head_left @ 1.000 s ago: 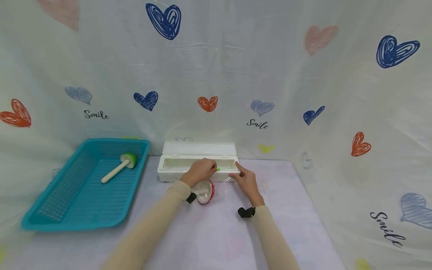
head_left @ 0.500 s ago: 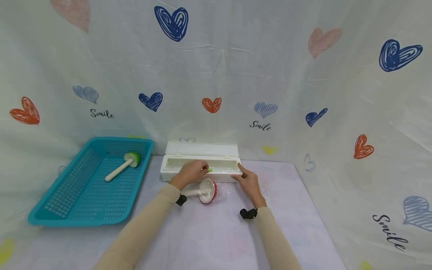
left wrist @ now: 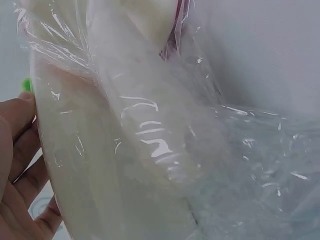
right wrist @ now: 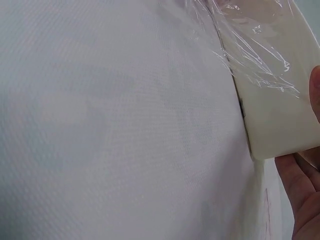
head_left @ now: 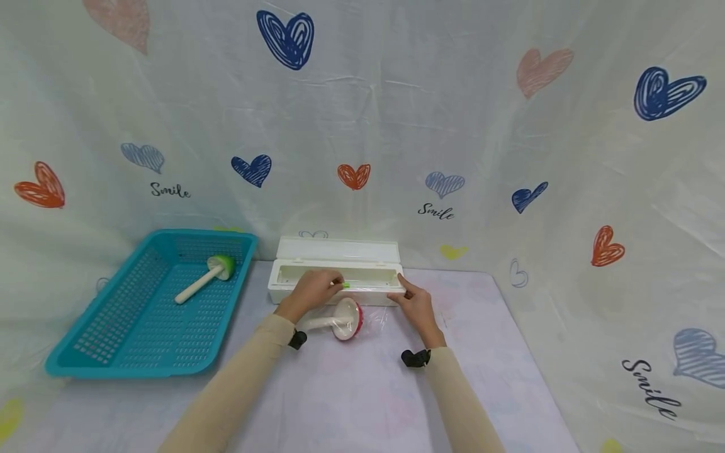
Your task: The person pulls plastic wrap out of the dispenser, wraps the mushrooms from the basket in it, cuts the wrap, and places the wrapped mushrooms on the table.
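Note:
A long white cling film dispenser box [head_left: 362, 297] stands at the back of the table, its lid tipped back. My left hand [head_left: 310, 293] pinches a small green slide cutter [head_left: 346, 285] on the box's front rim; the left wrist view also shows the cutter [left wrist: 27, 85] by the thumb. With thumb in front and fingers round the end, my right hand [head_left: 418, 309] grips the box's right end. Before the box lies a toy mushroom [head_left: 343, 319] with a red cap and white stem. Clear cling film [left wrist: 270, 160] drapes over its stem and the box front.
A blue-green plastic basket [head_left: 206, 365] stands on the left of the table. Inside it rests a second toy mushroom [head_left: 199, 283] with a green cap. A heart-printed curtain [head_left: 362, 113] hangs right behind the box.
My left hand has slid leftward along the box's front rim with the green cutter, uncovering more of the red-capped mushroom. The right hand keeps its hold on the box end.

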